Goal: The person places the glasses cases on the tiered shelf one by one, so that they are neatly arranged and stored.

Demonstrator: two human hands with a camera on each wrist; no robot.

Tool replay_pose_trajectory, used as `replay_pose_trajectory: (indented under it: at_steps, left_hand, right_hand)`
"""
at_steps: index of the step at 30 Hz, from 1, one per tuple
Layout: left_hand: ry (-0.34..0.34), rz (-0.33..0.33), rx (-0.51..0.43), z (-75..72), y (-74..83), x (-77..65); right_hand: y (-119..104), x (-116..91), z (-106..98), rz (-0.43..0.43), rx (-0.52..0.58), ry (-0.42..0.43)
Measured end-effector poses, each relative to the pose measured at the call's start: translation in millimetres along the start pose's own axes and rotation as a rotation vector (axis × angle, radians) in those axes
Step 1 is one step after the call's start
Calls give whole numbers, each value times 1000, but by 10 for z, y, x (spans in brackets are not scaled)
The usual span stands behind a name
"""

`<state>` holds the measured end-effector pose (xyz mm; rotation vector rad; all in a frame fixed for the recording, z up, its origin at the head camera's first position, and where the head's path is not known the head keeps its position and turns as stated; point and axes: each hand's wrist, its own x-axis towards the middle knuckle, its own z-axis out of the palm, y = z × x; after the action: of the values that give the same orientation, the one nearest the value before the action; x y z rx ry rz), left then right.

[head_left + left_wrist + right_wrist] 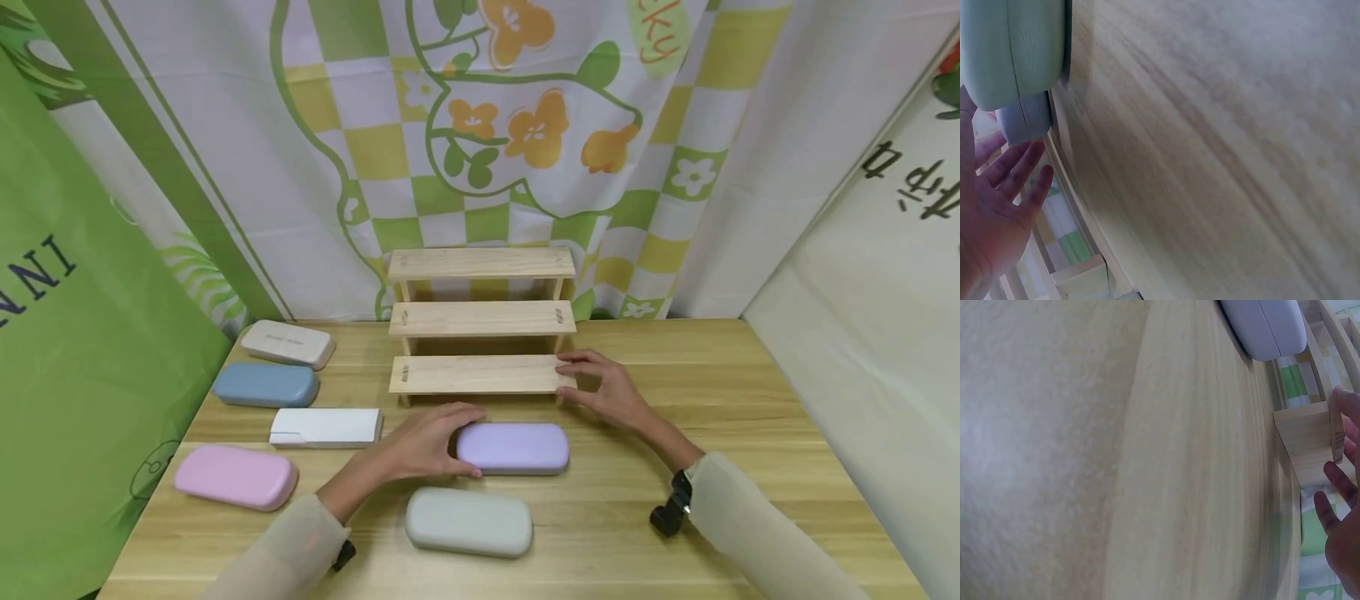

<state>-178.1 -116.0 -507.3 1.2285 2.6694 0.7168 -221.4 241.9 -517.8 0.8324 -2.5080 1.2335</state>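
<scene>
Nearest on the worktop [611,483] lies a grey-green case [468,522], with a pink case [236,477] well to its left; just beyond is a lilac case [513,447], its left end between the parted thumb and fingers of the left hand [420,446], though whether they grip it I cannot tell; a white case [326,427] lies left of it. Farther off, the right hand [611,392], fingers apart, touches the lowest step's right end on a wooden stand [480,318]; a blue case [266,384], then a cream case [287,342], lie leftward; a patterned curtain [525,192] hangs behind.
</scene>
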Motion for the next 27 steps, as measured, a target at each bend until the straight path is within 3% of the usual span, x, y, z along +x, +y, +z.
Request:
replay_pose_trajectory:
  at_steps: [16,27]
  left_hand:
    - [-1,81,55,23,42,96]
    - [-42,69,63,-2,86,152]
  right_hand:
    - [24,17,28,-10,17,33]
    - [43,4,47,-47,41,50]
